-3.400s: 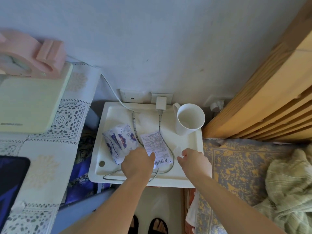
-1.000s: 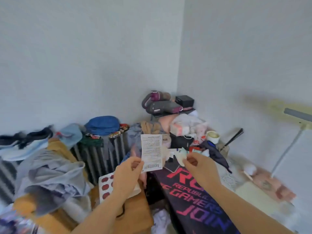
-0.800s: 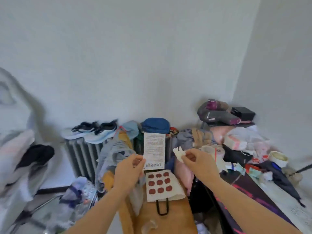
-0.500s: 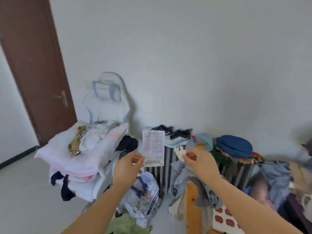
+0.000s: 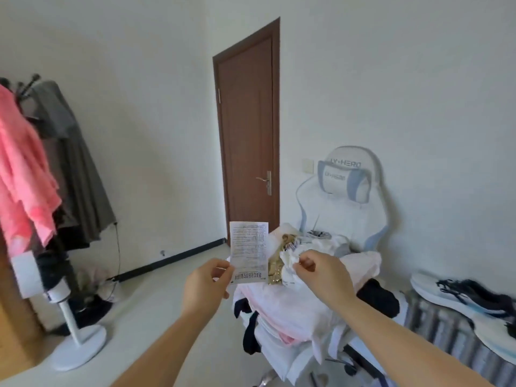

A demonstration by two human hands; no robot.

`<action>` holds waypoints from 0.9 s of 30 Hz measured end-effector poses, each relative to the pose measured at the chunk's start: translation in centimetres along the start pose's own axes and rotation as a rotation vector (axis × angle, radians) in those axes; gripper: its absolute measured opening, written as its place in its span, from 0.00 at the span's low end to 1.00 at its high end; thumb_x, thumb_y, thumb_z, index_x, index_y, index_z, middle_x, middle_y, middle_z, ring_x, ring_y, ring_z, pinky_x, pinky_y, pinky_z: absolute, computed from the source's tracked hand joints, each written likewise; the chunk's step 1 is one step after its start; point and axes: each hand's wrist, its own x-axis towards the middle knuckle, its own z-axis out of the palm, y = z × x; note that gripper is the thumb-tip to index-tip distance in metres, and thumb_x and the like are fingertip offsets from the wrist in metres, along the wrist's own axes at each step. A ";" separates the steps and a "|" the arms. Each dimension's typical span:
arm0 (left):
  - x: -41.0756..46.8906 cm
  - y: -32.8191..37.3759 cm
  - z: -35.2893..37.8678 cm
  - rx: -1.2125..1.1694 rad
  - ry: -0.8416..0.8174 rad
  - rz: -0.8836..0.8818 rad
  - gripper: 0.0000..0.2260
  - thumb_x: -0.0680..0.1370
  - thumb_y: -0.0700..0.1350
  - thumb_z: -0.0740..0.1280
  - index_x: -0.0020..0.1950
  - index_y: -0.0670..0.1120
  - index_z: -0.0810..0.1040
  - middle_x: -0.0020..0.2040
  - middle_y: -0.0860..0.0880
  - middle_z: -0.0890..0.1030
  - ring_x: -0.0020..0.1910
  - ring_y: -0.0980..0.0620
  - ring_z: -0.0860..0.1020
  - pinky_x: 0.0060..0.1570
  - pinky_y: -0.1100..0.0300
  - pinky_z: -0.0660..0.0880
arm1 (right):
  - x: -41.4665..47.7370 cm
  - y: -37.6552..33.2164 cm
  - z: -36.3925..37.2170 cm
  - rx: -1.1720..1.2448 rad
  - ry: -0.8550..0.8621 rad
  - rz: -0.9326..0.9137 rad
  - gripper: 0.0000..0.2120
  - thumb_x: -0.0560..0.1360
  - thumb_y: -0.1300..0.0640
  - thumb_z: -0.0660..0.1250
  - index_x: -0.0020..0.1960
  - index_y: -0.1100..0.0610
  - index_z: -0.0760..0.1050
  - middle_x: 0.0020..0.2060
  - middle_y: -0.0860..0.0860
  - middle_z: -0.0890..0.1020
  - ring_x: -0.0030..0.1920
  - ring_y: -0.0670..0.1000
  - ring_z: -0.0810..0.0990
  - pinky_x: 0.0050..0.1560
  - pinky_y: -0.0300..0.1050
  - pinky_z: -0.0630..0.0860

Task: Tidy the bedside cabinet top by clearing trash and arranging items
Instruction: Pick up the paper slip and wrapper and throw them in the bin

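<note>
A printed white paper slip [image 5: 248, 252], rectangular and upright, is pinched at its lower left corner by the left hand [image 5: 206, 286]. A small crumpled white scrap [image 5: 290, 258] is pinched just to its right by the right hand [image 5: 324, 277]. Both are held in mid-air.

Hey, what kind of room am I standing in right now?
Most likely a lived-in bedroom or dorm room. A white gaming chair is heaped with folded laundry, clothes hang on a coat rack at the left, and a brown door stands shut in the corner.
</note>
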 end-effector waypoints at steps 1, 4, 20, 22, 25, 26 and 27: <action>1.6 -0.4 -0.5 0.013 0.028 -0.006 0.02 0.76 0.49 0.67 0.45 0.53 0.78 0.41 0.55 0.84 0.24 0.56 0.79 0.27 0.66 0.71 | 1.9 -0.4 1.3 0.019 -0.012 -0.015 0.06 0.72 0.51 0.68 0.40 0.52 0.78 0.33 0.42 0.81 0.37 0.45 0.79 0.37 0.41 0.74; 5.7 -1.4 -1.8 0.052 0.110 -0.026 0.02 0.76 0.49 0.67 0.44 0.54 0.78 0.39 0.56 0.83 0.24 0.55 0.79 0.28 0.65 0.70 | 7.0 -1.5 4.7 0.056 -0.064 -0.065 0.04 0.72 0.52 0.69 0.42 0.51 0.79 0.33 0.42 0.80 0.38 0.46 0.80 0.40 0.44 0.76; 28.1 -14.4 -8.3 0.137 0.264 -0.096 0.04 0.75 0.52 0.67 0.43 0.54 0.79 0.38 0.57 0.84 0.21 0.58 0.77 0.27 0.64 0.69 | 29.1 -8.6 25.6 0.080 -0.203 -0.176 0.06 0.72 0.48 0.67 0.44 0.49 0.81 0.35 0.41 0.81 0.40 0.46 0.81 0.41 0.45 0.77; 32.7 -16.2 -9.7 0.147 0.247 -0.083 0.04 0.75 0.52 0.67 0.42 0.54 0.78 0.37 0.57 0.83 0.21 0.58 0.76 0.27 0.64 0.70 | 32.5 -9.9 28.8 0.092 -0.195 -0.171 0.06 0.72 0.48 0.67 0.44 0.49 0.81 0.34 0.40 0.81 0.39 0.44 0.81 0.41 0.45 0.77; 40.1 -18.5 -11.7 0.140 0.220 -0.065 0.04 0.75 0.51 0.68 0.41 0.55 0.78 0.37 0.56 0.83 0.19 0.59 0.75 0.27 0.62 0.73 | 37.8 -11.8 33.4 0.124 -0.168 -0.136 0.06 0.71 0.48 0.68 0.44 0.49 0.81 0.35 0.40 0.82 0.39 0.42 0.80 0.40 0.44 0.76; 42.5 -19.1 -12.3 0.137 0.209 -0.062 0.04 0.75 0.51 0.68 0.41 0.55 0.78 0.37 0.56 0.83 0.19 0.60 0.74 0.29 0.60 0.75 | 39.5 -12.4 34.8 0.132 -0.161 -0.118 0.05 0.71 0.49 0.68 0.44 0.48 0.81 0.35 0.41 0.82 0.39 0.42 0.80 0.39 0.43 0.76; 44.8 -19.8 -12.8 0.144 0.194 -0.057 0.03 0.75 0.51 0.68 0.41 0.55 0.78 0.37 0.56 0.83 0.19 0.59 0.74 0.30 0.59 0.76 | 41.2 -12.8 36.1 0.139 -0.155 -0.102 0.05 0.71 0.49 0.68 0.44 0.48 0.81 0.36 0.41 0.82 0.39 0.42 0.80 0.39 0.42 0.75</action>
